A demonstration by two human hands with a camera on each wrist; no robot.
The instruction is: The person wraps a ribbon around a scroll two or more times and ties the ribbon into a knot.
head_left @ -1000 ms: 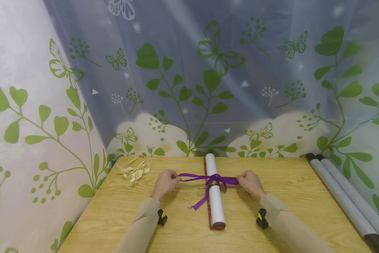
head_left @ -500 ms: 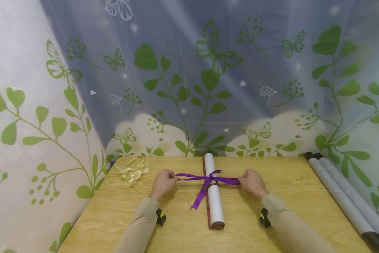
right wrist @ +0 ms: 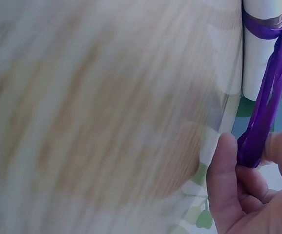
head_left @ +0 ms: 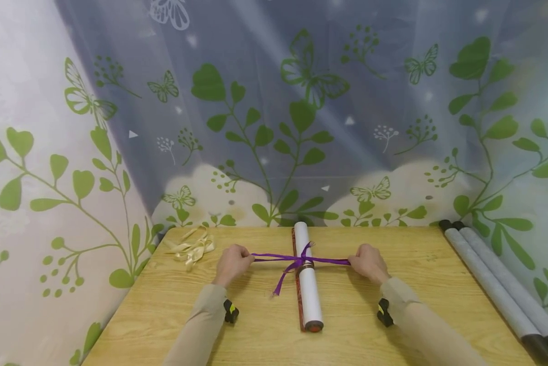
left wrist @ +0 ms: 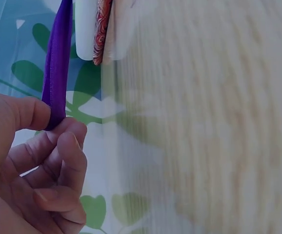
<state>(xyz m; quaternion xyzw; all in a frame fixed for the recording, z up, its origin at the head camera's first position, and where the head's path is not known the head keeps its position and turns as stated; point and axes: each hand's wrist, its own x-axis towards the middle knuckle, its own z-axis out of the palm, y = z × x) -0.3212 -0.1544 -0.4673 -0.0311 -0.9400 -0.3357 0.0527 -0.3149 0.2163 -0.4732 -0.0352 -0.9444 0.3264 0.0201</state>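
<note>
A white paper scroll [head_left: 311, 297] with a dark end and a red patterned edge lies lengthwise on the table. Round its middle goes a purple ribbon [head_left: 283, 258], knotted on top, with one loose tail toward the lower left and a short one sticking up. My left hand [head_left: 232, 264] pinches a ribbon loop left of the scroll; the left wrist view shows the loop [left wrist: 58, 63] between thumb and forefinger. Over on the right, my right hand [head_left: 368, 262] pinches the opposite loop [right wrist: 263, 117]. Both loops are stretched taut, nearly level across the scroll.
Cream ribbons [head_left: 193, 248] lie in a loose heap at the table's back left. Two grey rolls [head_left: 493, 284] with black ends lie along the right edge of the wooden table [head_left: 369, 325]. A printed curtain [head_left: 264, 127] hangs behind.
Both hands have moved slightly apart. The ribbon loops are drawn tighter and narrower, and the short tail right of the knot now points up instead of hanging down.
</note>
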